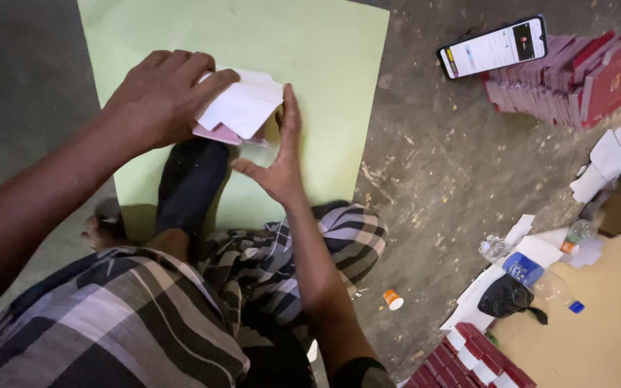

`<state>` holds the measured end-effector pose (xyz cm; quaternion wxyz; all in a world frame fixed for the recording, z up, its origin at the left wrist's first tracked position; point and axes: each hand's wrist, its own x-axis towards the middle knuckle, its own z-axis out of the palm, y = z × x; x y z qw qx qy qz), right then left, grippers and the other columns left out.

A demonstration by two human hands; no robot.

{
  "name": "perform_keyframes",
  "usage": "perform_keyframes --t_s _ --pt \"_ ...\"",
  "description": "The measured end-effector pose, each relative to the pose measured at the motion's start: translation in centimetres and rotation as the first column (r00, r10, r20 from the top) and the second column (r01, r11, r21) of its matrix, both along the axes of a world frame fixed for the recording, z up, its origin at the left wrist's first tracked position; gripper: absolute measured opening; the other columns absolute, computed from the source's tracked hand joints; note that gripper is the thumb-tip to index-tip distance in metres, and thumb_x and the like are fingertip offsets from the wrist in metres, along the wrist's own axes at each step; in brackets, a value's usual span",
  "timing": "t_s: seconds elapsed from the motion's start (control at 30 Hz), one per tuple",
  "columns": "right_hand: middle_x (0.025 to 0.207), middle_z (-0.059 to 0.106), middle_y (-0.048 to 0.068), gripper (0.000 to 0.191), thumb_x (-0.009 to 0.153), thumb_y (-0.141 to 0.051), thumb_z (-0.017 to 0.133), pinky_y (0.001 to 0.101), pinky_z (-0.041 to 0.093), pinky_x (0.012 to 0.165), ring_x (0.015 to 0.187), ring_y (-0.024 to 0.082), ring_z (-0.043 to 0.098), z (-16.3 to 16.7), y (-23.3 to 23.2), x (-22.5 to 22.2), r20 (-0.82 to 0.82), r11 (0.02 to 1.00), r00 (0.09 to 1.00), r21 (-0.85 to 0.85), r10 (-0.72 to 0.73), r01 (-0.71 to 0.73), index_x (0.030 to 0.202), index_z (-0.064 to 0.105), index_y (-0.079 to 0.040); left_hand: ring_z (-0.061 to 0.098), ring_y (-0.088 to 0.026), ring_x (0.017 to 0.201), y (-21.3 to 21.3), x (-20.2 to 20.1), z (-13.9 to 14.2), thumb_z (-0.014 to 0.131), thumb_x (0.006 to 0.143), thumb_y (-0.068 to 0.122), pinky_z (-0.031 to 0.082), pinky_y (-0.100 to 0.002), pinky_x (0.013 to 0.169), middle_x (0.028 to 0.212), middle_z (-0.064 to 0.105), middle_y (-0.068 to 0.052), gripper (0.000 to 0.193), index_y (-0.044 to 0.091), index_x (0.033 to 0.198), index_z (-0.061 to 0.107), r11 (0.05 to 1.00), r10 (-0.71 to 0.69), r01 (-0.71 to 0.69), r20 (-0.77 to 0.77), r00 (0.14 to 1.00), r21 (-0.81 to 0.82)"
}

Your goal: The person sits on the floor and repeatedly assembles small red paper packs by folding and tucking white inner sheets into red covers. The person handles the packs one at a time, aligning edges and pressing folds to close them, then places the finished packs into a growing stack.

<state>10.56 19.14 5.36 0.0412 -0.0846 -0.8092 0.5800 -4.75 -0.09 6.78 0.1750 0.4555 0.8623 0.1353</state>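
1. Head view, looking down: rough grey concrete floor beneath everything, strewn with paper scraps right of the hands.
2. Large pale-green paper sheet spread flat on the floor, directly under both hands and reaching well beyond them.
3. Checked grey, black and white cloth wrap over folded legs, nearer the body than the hands, its edge overlapping the green sheet.
4. Row of dark-red flat booklets standing on edge, far right of the right hand; second cluster of red-and-white booklets low on the right, well apart from both hands.
5. Tan cardboard sheet at the far right edge, beyond the clutter.
6. Left hand, palm down, fingers curled over the top of a folded white paper piece, pressing it against a thin pink card just underneath.
7. Right hand, open with fingers straight and together, edge-on beside the white paper, fingertips touching its right side, nothing gripped.
8. Black smartphone with lit screen, leaning on the red row, well right of the right hand.
9. Clear plastic bottle with blue label, lying beside a black crumpled bag.
10. Small orange-and-white cap on the floor, near the right forearm.
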Motion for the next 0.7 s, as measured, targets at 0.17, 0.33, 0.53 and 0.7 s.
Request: perform_keyframes --t_s 0.17,0.33,0.53,0.7 --pt "0.179 0.013 0.018 0.099 0.099 -0.082 0.037 0.0585 0.021 0.137 0.168 0.033 0.014 -4.6 2.5 -1.7 0.091 0.965 0.981 -0.188 -0.17 0.185 0.169 0.016 -0.015 0.044 -0.041 0.139 -1.4 -1.2 1.5 0.095 0.048 0.067 0.044 -0.05 0.105 0.154 0.042 -0.022 0.139 0.014 0.163 0.04 0.998 0.045 -0.055 0.209 0.977 0.042" --pt "0.174 0.025 0.019 0.085 0.106 -0.069 0.033 0.0513 0.016 0.134 0.164 0.029 0.02 -8.0 2.4 -3.8 0.082 0.938 0.975 -0.267 -0.208 0.222 0.165 0.024 -0.009 0.047 -0.034 0.151 -2.8 -1.2 -0.7 0.056 0.106 0.05 0.034 -0.048 0.127 0.158 0.048 -0.017 0.064 0.013 0.158 0.045 0.726 0.133 -0.586 0.764 0.632 0.359" --pt "0.149 0.054 0.018 0.084 0.113 -0.066 0.015 0.0473 0.029 0.129 0.146 0.034 0.045 -9.1 -0.4 -2.7 0.133 0.701 0.984 -0.69 -0.119 0.178 0.151 0.047 0.002 0.057 -0.028 0.133 -3.9 0.3 -5.7 0.028 0.119 0.04 0.05 -0.041 0.113 0.142 0.052 -0.018 0.045 0.008 0.146 0.044 0.523 0.155 -0.797 0.887 0.436 0.3" --pt "0.136 0.063 0.018 0.087 0.113 -0.071 0.016 0.0457 0.031 0.13 0.141 0.031 0.053 -7.4 0.0 -5.4 -0.007 0.777 0.996 -0.626 -0.088 0.065 0.139 0.055 0.003 0.06 -0.022 0.096 -4.0 -0.8 -6.5 0.036 0.112 0.039 0.051 -0.044 0.078 0.129 0.064 -0.011 0.044 0.008 0.132 0.06 0.662 0.195 -0.71 0.861 0.47 0.238"
